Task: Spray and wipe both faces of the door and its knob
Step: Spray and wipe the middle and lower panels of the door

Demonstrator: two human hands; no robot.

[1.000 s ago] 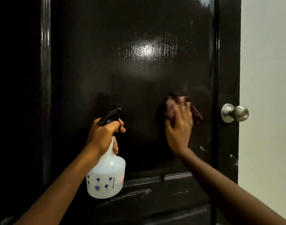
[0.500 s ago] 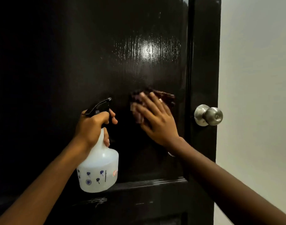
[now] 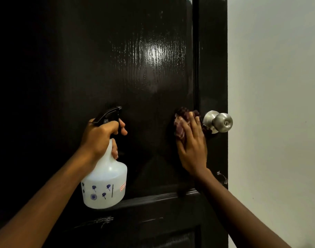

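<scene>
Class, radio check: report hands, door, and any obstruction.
Left hand grips spray bottle. Right hand presses cloth on door, beside knob. Nothing in the way.

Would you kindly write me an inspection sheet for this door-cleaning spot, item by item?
Surface: dark glossy door, glare on the upper panel, pale scuffs low down and near the right edge.
Job's things: white spray bottle with black trigger; reddish cloth pressed flat on the door beside the metal knob.
Clutter: nothing seen.
Grippers: left hand grips the bottle neck; right hand lies flat on the cloth.
Cables: nothing seen.
Surroundings: plain pale wall right of the door.
</scene>
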